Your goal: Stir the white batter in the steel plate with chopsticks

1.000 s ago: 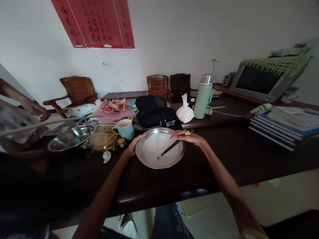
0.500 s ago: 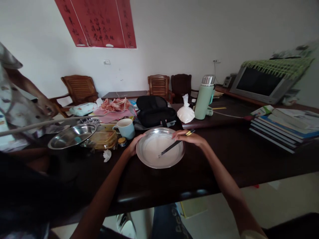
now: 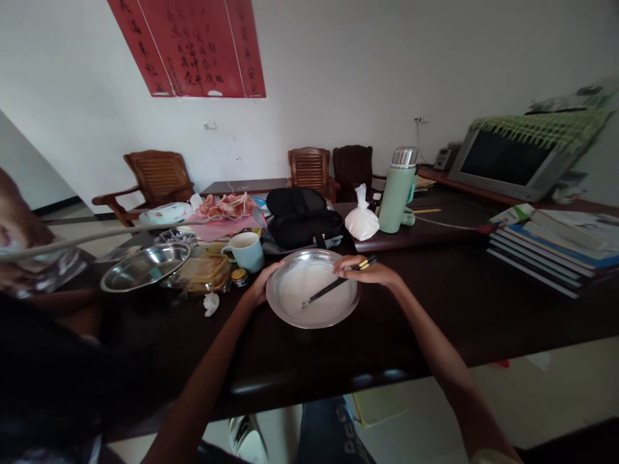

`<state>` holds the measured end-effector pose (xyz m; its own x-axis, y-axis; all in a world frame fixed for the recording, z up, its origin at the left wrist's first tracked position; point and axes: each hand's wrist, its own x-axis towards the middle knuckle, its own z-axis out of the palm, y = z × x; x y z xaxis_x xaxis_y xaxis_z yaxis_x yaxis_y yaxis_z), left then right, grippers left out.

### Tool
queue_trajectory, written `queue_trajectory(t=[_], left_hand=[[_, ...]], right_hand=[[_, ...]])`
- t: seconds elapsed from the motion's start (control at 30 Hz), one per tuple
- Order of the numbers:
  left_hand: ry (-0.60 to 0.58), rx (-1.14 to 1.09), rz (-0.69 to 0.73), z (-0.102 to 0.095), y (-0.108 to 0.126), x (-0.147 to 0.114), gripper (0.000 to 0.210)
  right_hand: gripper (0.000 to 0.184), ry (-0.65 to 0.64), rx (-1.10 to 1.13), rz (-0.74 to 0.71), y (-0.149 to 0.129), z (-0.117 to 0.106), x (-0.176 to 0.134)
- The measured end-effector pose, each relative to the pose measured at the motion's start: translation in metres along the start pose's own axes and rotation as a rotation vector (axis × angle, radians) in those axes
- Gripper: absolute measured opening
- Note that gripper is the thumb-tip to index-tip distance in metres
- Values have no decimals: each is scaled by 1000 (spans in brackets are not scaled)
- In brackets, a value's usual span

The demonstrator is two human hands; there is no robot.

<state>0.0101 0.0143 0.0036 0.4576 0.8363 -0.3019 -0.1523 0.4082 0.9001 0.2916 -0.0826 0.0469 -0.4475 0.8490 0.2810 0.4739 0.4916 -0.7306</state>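
Observation:
A round metal basin stands on the dark table in front of me, with a whitish batter-like mixture in it. My left hand grips the basin's left rim, its fingers partly hidden behind the wall. Over the right rim, my right hand is closed on a pair of black chopsticks with gold-coloured ends. Their tips dip into the mixture left of the middle, slanting down from the hand. Just left of the basin are a light blue mug and a small gold-lidded jar.
Farther left are a second metal basin, plastic food boxes and a crumpled tissue. Behind stand a black bag, a tied bag of white powder and a green thermos. Books are stacked right. Another person's hand shows far left.
The chopstick tips have shifted slightly left in the mixture. At the far left the other person has moved mostly out of view, arm lowered over the table. My left hand keeps its hold.

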Motion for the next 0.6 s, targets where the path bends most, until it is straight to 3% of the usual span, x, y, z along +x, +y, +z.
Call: queue_trajectory(t=[0.1,0.2,0.3,0.4,0.47,0.6], left_hand=[[-11,-16,11,-2,-2,2,26],[-45,-27,7,-4,-3,4,26],[-41,-21,-25,-2,-1,3,29],[-4,-20,-16,2,1,-1,28],[20,-18,0,3,2,-2,26],[18,-18,-19,1,1,-1,28]], right_hand=[[17,81,-51,31,1,6,4],[16,172,-87,111,5,-13,-7],[19,110,-49,173,3,-30,-18],[22,-35,30,187,-5,-21,-16],[22,-63,88,179,-8,-6,-7],[19,105,153,167,-4,1,0]])
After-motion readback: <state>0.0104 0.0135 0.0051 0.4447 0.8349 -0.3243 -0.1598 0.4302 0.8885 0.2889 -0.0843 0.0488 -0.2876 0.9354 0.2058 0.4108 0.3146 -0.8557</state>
